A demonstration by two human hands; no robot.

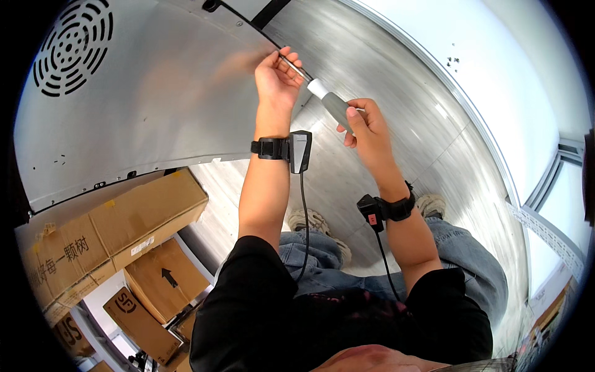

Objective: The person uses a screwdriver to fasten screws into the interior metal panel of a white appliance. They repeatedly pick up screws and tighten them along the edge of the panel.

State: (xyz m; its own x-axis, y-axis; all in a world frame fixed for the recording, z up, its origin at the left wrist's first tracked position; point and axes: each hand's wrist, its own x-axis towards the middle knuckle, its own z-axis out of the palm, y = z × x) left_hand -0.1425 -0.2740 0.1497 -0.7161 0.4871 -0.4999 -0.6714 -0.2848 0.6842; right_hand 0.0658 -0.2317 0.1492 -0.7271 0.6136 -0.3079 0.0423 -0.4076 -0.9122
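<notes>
Two hands work a screwdriver (pixel 331 102) at the edge of a grey metal panel (pixel 155 93). The right hand (pixel 365 127) has its grip closed on the grey handle; the left hand (pixel 279 77) pinches the shaft against the panel. Cardboard boxes (pixel 124 229) lie below the panel.

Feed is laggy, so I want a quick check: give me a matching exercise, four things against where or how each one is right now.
Things:
1. left hand
2. right hand
3. cardboard boxes
4. round vent grille

States:
A. stacked at lower left
B. wrapped around the grey screwdriver handle
C. pinching the metal shaft at the panel edge
D. upper left of the metal panel

Pairs: 1-C, 2-B, 3-A, 4-D
</notes>
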